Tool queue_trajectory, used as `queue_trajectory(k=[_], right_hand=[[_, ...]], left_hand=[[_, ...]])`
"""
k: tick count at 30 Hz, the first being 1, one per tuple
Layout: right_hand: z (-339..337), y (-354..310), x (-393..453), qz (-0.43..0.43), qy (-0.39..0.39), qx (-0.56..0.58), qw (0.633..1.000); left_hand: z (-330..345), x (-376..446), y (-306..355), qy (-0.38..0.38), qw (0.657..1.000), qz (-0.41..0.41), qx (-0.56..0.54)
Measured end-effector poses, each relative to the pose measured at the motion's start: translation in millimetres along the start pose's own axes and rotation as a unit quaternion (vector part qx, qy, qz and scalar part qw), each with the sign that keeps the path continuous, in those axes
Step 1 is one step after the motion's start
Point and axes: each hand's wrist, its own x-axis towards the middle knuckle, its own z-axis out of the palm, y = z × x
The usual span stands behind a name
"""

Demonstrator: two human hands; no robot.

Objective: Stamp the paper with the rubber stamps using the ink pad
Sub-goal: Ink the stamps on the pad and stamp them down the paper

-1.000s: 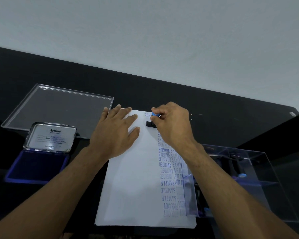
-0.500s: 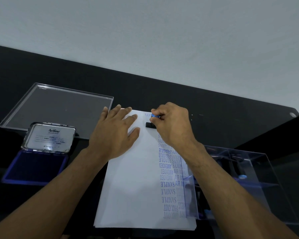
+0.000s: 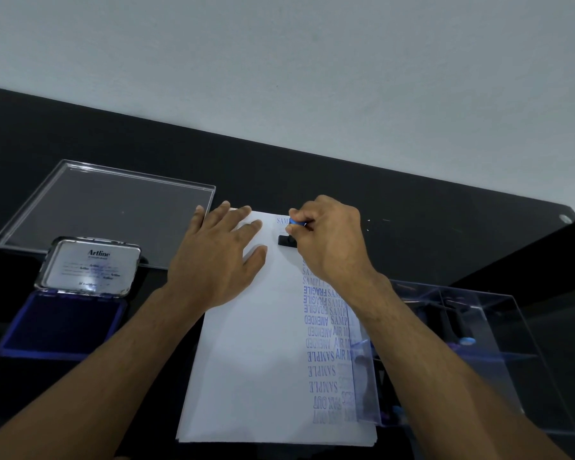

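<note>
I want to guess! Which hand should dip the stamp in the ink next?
Probably the right hand: it already grips the stamp. The left hand lies flat holding the paper.

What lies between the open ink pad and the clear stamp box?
In the head view, the paper lies between the ink pad and the stamp box, both forearms crossing it.

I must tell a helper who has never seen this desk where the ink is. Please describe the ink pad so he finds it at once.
Start at the white paper sheet in the middle of the black desk. Left of it, in front of the clear plastic tray, lies the open blue rectangular ink pad. Only it has a raised silver metal lid printed "Artline".
</note>
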Motion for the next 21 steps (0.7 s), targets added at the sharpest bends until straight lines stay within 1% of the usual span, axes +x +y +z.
queue_trajectory(k=[15,21], right_hand=[[-0.1,-0.5,-2.2,-0.008,0.003,0.005,1.000],[0.4,-0.2,-5.5,-0.033,0.011,-0.021,0.999]], left_hand=[[-1.6,0.9,0.6,-0.010,1.000,-0.003,-0.001],[-2.2,0.2,0.4,-0.010,1.000,-0.003,-0.002]])
